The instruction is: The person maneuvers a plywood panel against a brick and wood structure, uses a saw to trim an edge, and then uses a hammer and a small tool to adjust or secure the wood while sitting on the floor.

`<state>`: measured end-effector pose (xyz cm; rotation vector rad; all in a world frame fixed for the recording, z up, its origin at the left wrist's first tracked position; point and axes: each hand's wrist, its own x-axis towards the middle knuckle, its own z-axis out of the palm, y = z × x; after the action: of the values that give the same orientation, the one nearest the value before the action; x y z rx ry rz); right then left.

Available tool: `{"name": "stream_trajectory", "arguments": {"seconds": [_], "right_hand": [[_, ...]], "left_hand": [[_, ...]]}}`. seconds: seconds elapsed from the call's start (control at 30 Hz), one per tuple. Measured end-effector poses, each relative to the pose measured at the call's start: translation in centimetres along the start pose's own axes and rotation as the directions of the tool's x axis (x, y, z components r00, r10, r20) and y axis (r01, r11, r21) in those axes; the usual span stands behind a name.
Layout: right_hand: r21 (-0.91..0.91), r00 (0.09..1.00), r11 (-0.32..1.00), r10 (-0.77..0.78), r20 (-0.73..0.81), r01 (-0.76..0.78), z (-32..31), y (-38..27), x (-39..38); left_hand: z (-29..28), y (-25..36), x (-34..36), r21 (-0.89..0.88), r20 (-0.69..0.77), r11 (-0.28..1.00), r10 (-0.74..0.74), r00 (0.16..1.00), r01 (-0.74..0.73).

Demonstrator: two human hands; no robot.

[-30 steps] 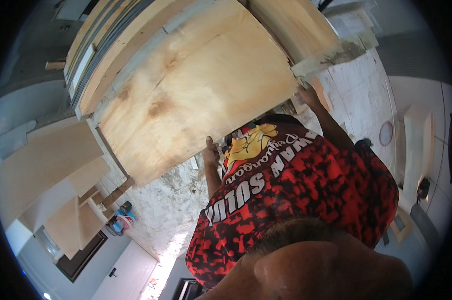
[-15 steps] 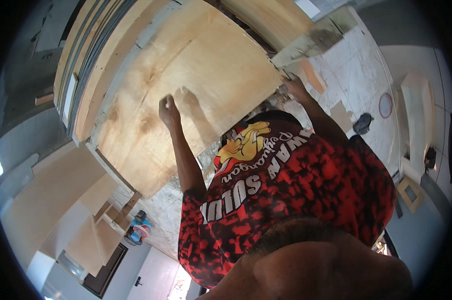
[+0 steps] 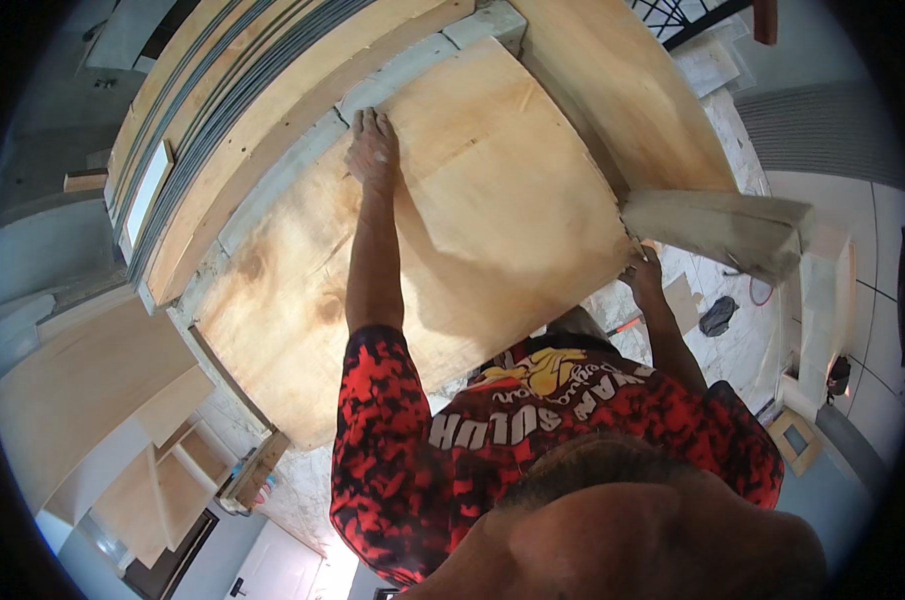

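A large plywood sheet lies flat in front of me, with pale grain and brown knots. My left hand is laid on its far side with fingers stretched out, the tips near a grey strip bordering the sheet. At the sheet's near right corner, my right hand is closed around the edge. Its fingers are partly hidden, and any smaller thing in them cannot be made out.
Beyond the strip run curved wooden boards with dark grey grooves. A grey beam juts out on the right beside an upright wood panel. A black bag lies on the marble-patterned floor. Pale wooden cabinets stand at left.
My left hand has reached forward from above the sheet to its far side, its curled fingers now straightened. My right hand stays at the corner. The whole view has shifted.
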<state>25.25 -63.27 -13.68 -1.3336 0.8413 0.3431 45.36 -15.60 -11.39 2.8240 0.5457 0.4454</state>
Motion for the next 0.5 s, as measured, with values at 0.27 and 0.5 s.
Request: {"name": "stream_trajectory", "arguments": {"seconds": [0.27, 0.5], "right_hand": [[0.044, 0.995, 0.997, -0.073, 0.069, 0.070, -2.5, -0.4, -1.2], [0.025, 0.999, 1.000, -0.019, 0.037, 0.018, -3.0, -1.0, -1.3]], "left_hand": [[-3.1, 2.8, -0.5, -0.060, 0.205, 0.992, -0.100, 0.974, 0.115], [-2.5, 2.5, -0.3, -0.054, 0.216, 0.997, -0.049, 0.975, 0.062]]}}
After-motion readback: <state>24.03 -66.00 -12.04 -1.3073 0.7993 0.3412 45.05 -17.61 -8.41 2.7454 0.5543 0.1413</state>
